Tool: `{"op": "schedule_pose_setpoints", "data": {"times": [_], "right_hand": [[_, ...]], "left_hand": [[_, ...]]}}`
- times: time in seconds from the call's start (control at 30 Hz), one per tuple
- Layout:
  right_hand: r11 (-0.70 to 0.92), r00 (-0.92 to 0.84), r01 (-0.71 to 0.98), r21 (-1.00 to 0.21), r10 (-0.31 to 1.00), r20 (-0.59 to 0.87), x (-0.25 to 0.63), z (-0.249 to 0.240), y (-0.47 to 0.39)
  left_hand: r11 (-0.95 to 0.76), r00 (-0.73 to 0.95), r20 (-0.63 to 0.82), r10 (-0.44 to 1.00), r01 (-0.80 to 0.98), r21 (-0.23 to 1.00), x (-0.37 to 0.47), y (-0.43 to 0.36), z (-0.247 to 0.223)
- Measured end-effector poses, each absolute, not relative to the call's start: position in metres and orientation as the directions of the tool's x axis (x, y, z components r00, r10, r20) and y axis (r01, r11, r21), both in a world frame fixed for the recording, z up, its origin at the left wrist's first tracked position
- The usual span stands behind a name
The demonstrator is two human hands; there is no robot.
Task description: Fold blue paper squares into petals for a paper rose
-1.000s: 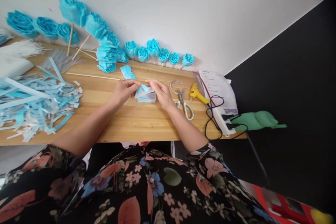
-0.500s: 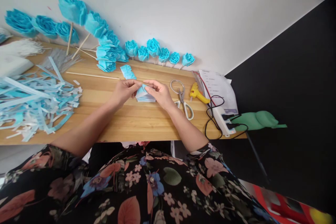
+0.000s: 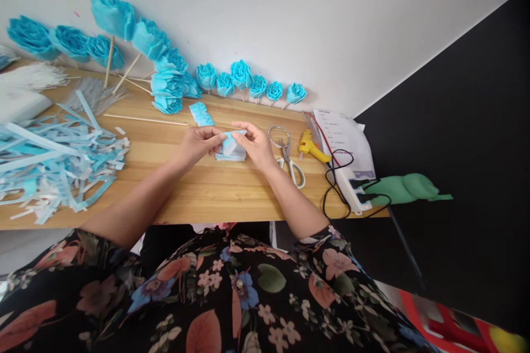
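Observation:
Between my two hands is a small piece of light blue crepe paper (image 3: 234, 144), pinched along its upper edge. My left hand (image 3: 201, 142) grips its left side between thumb and fingers. On the right side, my right hand (image 3: 255, 146) holds it with thumb and forefinger. Beneath it on the table lies a stack of pale blue paper pieces (image 3: 232, 158), partly hidden by the held piece. Just behind my left hand rest some crinkled blue paper petals (image 3: 201, 113), close to a thin wooden stick (image 3: 146, 119).
Scissors (image 3: 292, 162) and a roll of wire or tape (image 3: 280, 135) lie right of my hands, near a yellow glue gun (image 3: 313, 146) and a power strip (image 3: 353, 192). Blue paper flowers (image 3: 241, 74) line the wall. Paper scraps (image 3: 62, 154) cover the table's left.
My right hand has shifted slightly right and its fingers have moved along the paper's upper edge. More of the blue piece now shows between my hands.

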State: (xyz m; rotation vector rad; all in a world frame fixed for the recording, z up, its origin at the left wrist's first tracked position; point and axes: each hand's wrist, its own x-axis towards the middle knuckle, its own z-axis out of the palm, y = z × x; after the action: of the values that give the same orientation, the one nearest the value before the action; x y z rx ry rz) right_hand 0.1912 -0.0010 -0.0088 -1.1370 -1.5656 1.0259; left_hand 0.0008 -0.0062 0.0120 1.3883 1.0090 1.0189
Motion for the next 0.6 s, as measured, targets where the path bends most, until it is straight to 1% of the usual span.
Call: {"op": "schedule_pose_setpoints", "data": {"times": [0.17, 0.33, 0.6], "right_hand": [[0.253, -0.145, 0.214, -0.944, 0.963, 0.225, 0.192, -0.006, -0.001], [0.269, -0.148, 0.282, -0.921, 0.961, 0.235, 0.191, 0.000, -0.004], [0.266, -0.172, 0.270, -0.925, 0.959, 0.226, 0.188, 0.002, -0.006]], "left_hand": [[-0.029, 0.326, 0.008, 0.945, 0.061, 0.998, 0.001, -0.006, 0.011], [-0.033, 0.309, 0.009, 0.951, 0.072, 0.997, 0.001, -0.007, 0.012], [-0.030, 0.288, -0.003, 0.958, 0.112, 0.993, 0.000, -0.004, 0.005]]}}
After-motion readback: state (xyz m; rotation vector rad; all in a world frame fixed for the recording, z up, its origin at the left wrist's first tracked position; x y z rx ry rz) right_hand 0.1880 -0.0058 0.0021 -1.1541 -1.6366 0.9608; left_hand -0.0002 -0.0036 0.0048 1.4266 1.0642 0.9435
